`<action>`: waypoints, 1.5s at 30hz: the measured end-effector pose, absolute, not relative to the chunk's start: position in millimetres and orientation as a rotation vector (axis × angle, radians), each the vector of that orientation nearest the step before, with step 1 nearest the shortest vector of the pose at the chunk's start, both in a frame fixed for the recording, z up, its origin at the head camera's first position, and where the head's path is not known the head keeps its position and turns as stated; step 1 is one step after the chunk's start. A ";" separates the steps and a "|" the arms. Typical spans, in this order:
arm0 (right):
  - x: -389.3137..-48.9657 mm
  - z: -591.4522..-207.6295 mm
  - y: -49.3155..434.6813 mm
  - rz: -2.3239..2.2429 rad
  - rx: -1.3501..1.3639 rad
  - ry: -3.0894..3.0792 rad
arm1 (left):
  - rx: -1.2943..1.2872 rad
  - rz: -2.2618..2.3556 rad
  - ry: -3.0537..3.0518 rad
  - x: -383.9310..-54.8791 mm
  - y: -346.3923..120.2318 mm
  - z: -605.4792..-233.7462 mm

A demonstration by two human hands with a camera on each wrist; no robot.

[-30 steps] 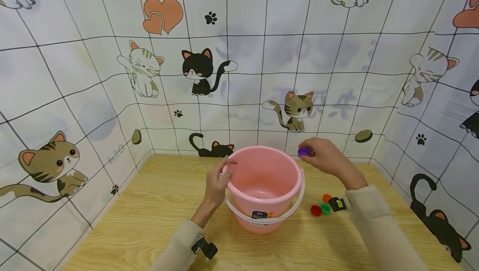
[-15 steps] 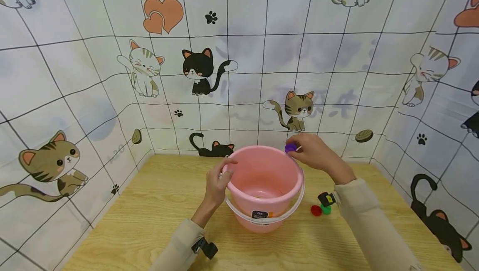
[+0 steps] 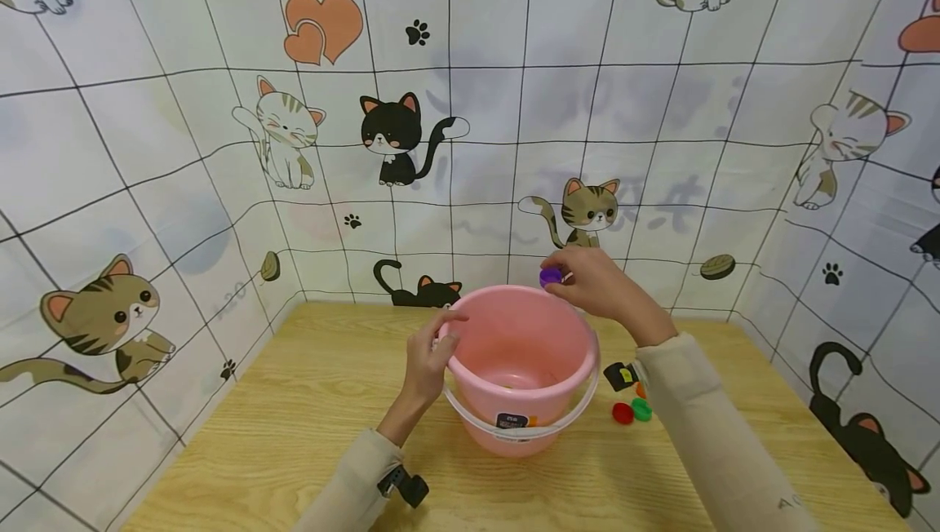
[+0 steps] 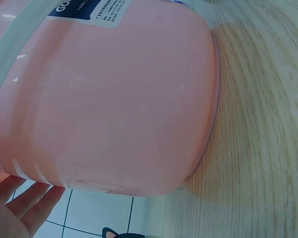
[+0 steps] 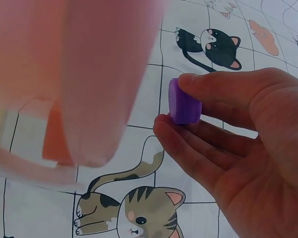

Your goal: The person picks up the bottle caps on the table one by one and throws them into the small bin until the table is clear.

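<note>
A pink bucket (image 3: 514,414) stands upright on the table with its white handle (image 3: 507,434) hanging down in front. My left hand (image 3: 428,356) grips its rim on the left, thumb toward the inside; in the left wrist view the fingers (image 4: 39,206) lie against the outer wall. Between the thumb and fingers of my right hand (image 3: 605,287) is a purple bottle cap (image 5: 185,103). That hand holds the cap just above the bucket's far right rim, apart from it in the right wrist view. The bucket's floor shows only in part.
Right of the bucket, a red cap (image 3: 622,413) and a green cap (image 3: 641,410) lie on the wooden table (image 3: 316,426). An orange cap (image 3: 641,390) is partly hidden by the right wrist camera (image 3: 621,376). A cat-printed sheet (image 3: 485,108) rises behind and at both sides.
My right hand has moved left and slightly up with the purple bottle cap, from beside the bucket to above its far rim. The left hand keeps its grip on the rim.
</note>
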State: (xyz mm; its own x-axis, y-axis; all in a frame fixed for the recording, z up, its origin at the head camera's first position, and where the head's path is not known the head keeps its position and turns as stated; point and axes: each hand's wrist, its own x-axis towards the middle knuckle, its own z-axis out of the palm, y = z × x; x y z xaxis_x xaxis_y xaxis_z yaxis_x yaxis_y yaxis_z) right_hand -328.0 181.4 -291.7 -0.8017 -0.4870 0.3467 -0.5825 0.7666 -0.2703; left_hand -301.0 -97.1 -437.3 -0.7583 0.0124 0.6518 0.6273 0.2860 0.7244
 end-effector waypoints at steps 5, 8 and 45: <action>-329.5 -288.8 176.2 0.557 0.836 -2.696 | -0.578 -1.523 -2.027 -301.3 -96.6 -437.1; -330.1 -286.9 174.0 0.568 0.845 -2.691 | -0.575 -1.523 -2.030 -301.6 -96.6 -437.1; -332.6 -272.8 152.1 0.514 0.919 -2.690 | -0.572 -1.527 -2.025 -301.6 -96.7 -437.5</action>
